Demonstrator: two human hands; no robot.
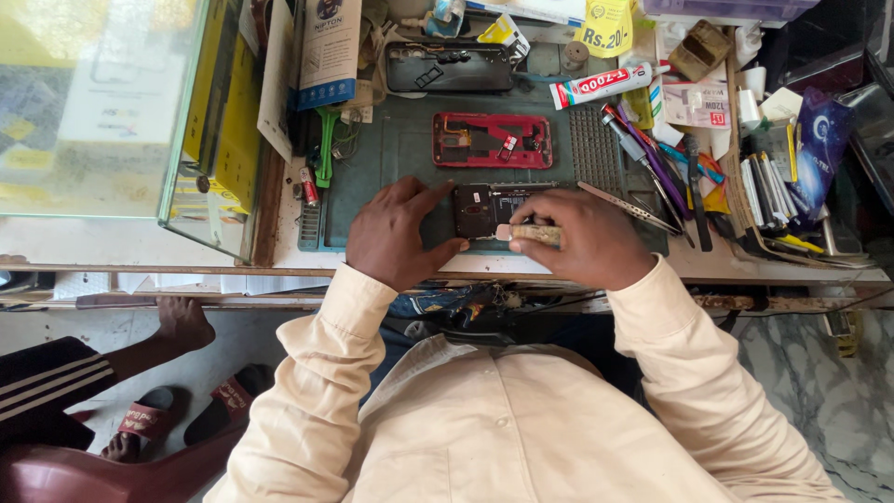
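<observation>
Left hand point(396, 233) lies spread on the opened dark phone point(484, 210), pinning it to the green mat point(400, 149) on the tabletop point(708, 265) — right hand point(582, 237) has fingers pinched around a small pale tool point(531, 233) at the phone's near edge. Red phone frame point(492, 141) lies just beyond.

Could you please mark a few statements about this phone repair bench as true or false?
1. The left hand presses on the opened phone. True.
2. The right hand is empty. False: it grips a small pale tool.
3. A red phone frame lies on the green mat beyond the hands. True.
4. The glue tube stands upright. False: it lies flat.
5. The tweezers are held in the left hand. False: they lie on the bench.
</observation>
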